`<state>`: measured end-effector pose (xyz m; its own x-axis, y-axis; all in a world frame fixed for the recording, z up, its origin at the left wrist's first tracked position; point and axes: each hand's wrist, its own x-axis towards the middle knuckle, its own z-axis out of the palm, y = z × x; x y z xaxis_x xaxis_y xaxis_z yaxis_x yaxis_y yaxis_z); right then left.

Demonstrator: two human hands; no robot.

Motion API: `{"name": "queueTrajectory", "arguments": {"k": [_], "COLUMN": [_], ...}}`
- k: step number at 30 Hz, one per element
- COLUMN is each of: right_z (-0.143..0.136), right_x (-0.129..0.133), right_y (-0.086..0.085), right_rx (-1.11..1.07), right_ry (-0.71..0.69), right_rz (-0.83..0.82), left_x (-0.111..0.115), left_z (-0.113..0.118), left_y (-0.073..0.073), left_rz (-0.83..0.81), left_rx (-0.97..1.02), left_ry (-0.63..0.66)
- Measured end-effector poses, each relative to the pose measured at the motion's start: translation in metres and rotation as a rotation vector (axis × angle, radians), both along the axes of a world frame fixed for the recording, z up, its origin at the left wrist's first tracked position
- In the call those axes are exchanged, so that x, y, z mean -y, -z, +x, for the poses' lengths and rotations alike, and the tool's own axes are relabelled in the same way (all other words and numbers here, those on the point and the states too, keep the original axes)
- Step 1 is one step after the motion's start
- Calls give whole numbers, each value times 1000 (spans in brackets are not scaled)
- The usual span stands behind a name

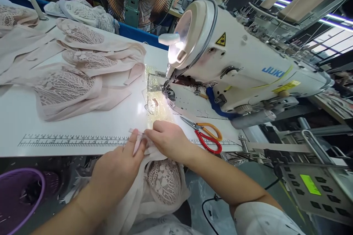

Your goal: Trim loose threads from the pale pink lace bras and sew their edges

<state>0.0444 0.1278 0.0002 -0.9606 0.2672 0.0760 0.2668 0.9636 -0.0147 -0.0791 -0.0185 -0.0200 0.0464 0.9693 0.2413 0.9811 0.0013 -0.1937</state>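
A pale pink lace bra (pixel 165 181) hangs over the table's front edge into my lap. My left hand (pixel 118 165) pinches a narrow strip of its fabric (pixel 137 143) between thumb and fingers. Close beside it, my right hand (pixel 168 139) is closed on the same bra's edge, its fingertips near the strip's end. Both hands are at the table edge, just in front of the sewing machine's needle area (pixel 168 93). Scissors (pixel 205 132) with one red and one orange handle lie right of my right hand, blades toward the machine.
A white JUKI sewing machine (pixel 234 51) stands at the right. Several lace bra pieces (pixel 66 88) lie on the white table (pixel 116 125) at left, above a printed ruler (pixel 74 140). A fan (pixel 132 0) stands behind, a purple basket (pixel 41 194) below left, a control panel (pixel 311 187) at lower right.
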Motion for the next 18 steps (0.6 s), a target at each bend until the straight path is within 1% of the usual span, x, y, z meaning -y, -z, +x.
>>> {"name": "queueTrajectory", "arguments": {"k": [4,7,14,18], "right_z": [13,16,-3,-4], "right_x": [-3,-2,1,-1], "right_y": [-5,-5,8,6], "right_rx": [-14,-62,-67,-20], "right_ry": [17,34,28,20], "right_rz": [26,11,-103,-135], "left_x": [0,-1,-2,-2], "left_z": [-1,0,1,-1], "left_y": [-2,-4,-1,-5], "left_rz": [-3,-10,2,-50], "left_rx": [-29,-37,-62,-91], "left_ry": [30,33,33,32]}}
